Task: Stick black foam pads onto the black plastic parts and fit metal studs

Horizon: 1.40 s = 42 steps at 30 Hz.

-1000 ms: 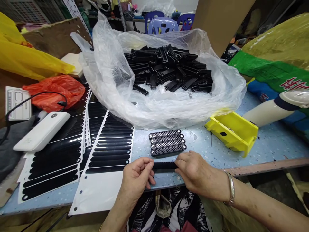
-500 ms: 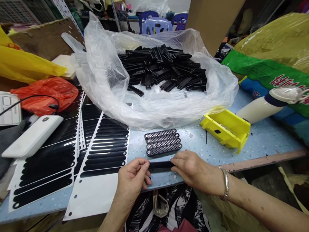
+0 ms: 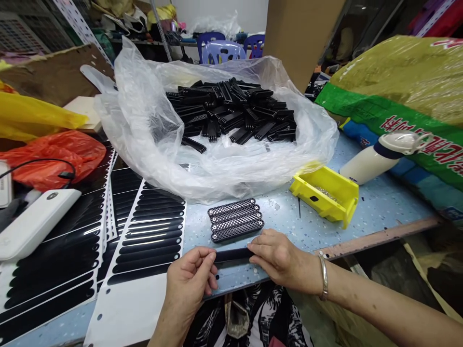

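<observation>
Both my hands hold a narrow black strip [image 3: 231, 255] by its ends, just above the speckled blue table [image 3: 361, 217]. My left hand [image 3: 188, 274] pinches one end, and my right hand [image 3: 278, 258], with a silver bangle at its wrist, presses the other. Just beyond the strip, several black mesh-patterned plastic bars [image 3: 236, 220] lie side by side. Further on, a heap of similar black parts [image 3: 231, 111] sits in a clear plastic bag [image 3: 144, 120]. To the left lie white backing sheets [image 3: 126, 308] carrying rows of black adhesive strips [image 3: 155, 231].
A yellow plastic bin [image 3: 325, 195] stands right of the bars, near a white bottle [image 3: 369, 164] and a green woven sack [image 3: 405, 125]. A white power bank [image 3: 36, 221] and a red bag [image 3: 50, 159] lie at the left. The table's front edge runs just below my hands.
My hands keep the same hold on the black strip. The whole scene has drifted left and slightly down in view as my head moved.
</observation>
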### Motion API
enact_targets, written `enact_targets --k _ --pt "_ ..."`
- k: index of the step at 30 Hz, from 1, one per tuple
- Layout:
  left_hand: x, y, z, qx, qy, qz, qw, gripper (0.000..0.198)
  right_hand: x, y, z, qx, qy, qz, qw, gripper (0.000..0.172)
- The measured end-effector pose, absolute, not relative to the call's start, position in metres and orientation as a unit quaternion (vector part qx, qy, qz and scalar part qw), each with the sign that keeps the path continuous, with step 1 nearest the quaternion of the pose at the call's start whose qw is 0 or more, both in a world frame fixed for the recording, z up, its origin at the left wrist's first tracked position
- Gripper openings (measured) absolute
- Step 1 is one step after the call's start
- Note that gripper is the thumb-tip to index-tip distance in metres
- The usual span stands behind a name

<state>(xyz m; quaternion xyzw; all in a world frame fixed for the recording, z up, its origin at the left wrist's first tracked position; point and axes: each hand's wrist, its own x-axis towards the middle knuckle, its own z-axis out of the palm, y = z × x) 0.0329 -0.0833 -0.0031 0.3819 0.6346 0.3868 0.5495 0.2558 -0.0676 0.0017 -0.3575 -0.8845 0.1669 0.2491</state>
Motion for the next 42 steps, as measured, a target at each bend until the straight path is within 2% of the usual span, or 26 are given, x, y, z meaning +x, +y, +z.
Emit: enact_targets --k 3,6,8,10,14,19,26,35,42 --pt "0.03 -0.087 -0.003 0.486 0.644 0.383 0.45 0.023 0.256 -0.067 -0.002 -0.365 -0.879 0.172 0.253 0.01" --pt "0.028 -0.094 0.003 0.646 0.61 0.396 0.233 0.01 0.256 -0.066 -0.005 -0.366 -0.878 0.178 0.253 0.009" --pt "0.029 -0.099 0.007 0.726 0.541 0.405 0.128 0.016 0.255 -0.065 -0.006 -0.364 -0.879 0.174 0.253 0.008" --pt "0.031 -0.104 0.006 0.79 0.46 0.397 0.086 0.029 0.255 -0.065 -0.006 -0.365 -0.881 0.168 0.251 0.007" --pt "0.034 -0.111 -0.009 0.867 0.345 0.355 0.06 0.052 0.254 -0.065 -0.005 -0.368 -0.886 0.162 0.232 0.005" --pt "0.039 -0.109 -0.028 0.884 0.317 0.344 0.021 0.06 0.254 -0.064 -0.003 -0.368 -0.89 0.165 0.214 0.007" --pt "0.041 -0.107 -0.034 0.892 0.313 0.327 -0.006 0.061 0.254 -0.065 -0.002 -0.372 -0.888 0.17 0.212 0.007" --pt "0.041 -0.108 -0.039 0.898 0.308 0.313 0.003 0.062 0.252 -0.07 -0.005 -0.378 -0.858 0.187 0.293 0.014" --pt "0.038 -0.106 -0.03 0.869 0.354 0.344 0.011 0.051 0.252 -0.068 -0.007 -0.384 -0.828 0.219 0.344 0.016"
